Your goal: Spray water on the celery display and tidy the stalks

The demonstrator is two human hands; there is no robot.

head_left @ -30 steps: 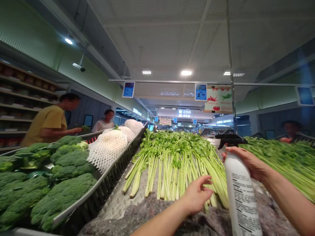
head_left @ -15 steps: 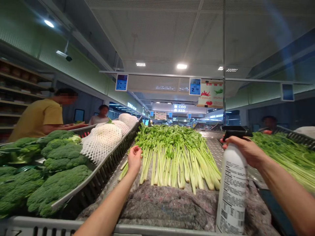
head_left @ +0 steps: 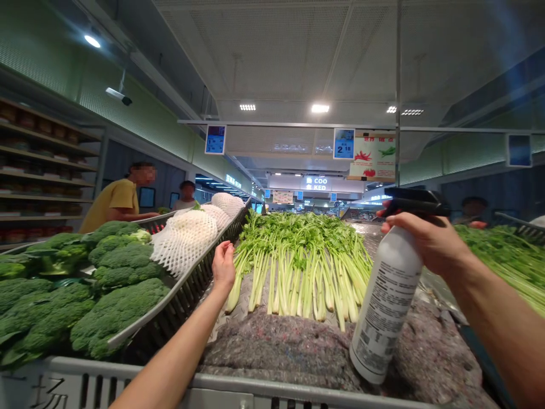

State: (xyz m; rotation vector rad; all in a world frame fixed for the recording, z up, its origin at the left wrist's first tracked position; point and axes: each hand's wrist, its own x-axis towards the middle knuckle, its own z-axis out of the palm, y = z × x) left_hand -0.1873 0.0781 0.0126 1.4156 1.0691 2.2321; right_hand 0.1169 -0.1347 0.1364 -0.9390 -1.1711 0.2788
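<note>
My right hand (head_left: 430, 241) grips the neck of a white spray bottle (head_left: 385, 298) with a black trigger head, tilted with its base toward me over a grey felt cloth (head_left: 293, 352). My left hand (head_left: 223, 267) reaches forward, fingers loosely curled, to the left edge of a spread of celery stalks (head_left: 302, 264) lying on a metal display deck. It sits beside the dark basket wall and holds nothing that I can see.
Broccoli heads (head_left: 102, 289) fill a slanted tray at left, with net-wrapped white produce (head_left: 185, 238) behind. Leafy greens (head_left: 506, 255) lie at right. A person in a yellow shirt (head_left: 117, 199) and another stand at the far left. Price signs hang overhead.
My left hand moved from the middle stalk ends across to the left edge of the celery. The spray bottle rose and tilted, its base swinging toward me.
</note>
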